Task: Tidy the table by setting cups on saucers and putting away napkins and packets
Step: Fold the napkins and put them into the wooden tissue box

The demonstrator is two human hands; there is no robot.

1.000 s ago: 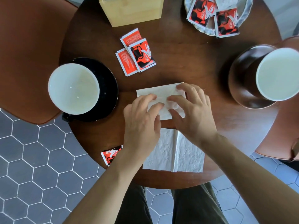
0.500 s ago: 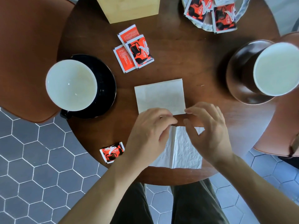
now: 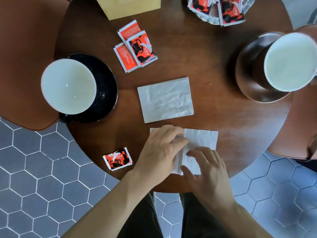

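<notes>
A folded white napkin (image 3: 165,99) lies flat at the middle of the round wooden table (image 3: 197,54). Nearer to me lies a second white napkin (image 3: 200,140), with both hands on it. My left hand (image 3: 159,152) pinches its left part; my right hand (image 3: 205,170) rests on its near edge with fingers spread. A white cup (image 3: 68,86) stands on a black saucer (image 3: 106,93) at the left. Another white cup (image 3: 289,61) stands on a brown saucer (image 3: 248,79) at the right. Three red packets (image 3: 135,47) lie behind the napkins; one packet (image 3: 118,158) lies near the front edge.
A pale wooden box (image 3: 128,6) stands at the back. A dish (image 3: 211,20) holding more red packets (image 3: 229,11) sits at the back right. Brown chairs (image 3: 25,40) flank the table left and right. Grey hexagon floor tiles show below.
Both hands left the folded napkin at the middle and drew back toward me onto the nearer napkin. The folded napkin now lies uncovered.
</notes>
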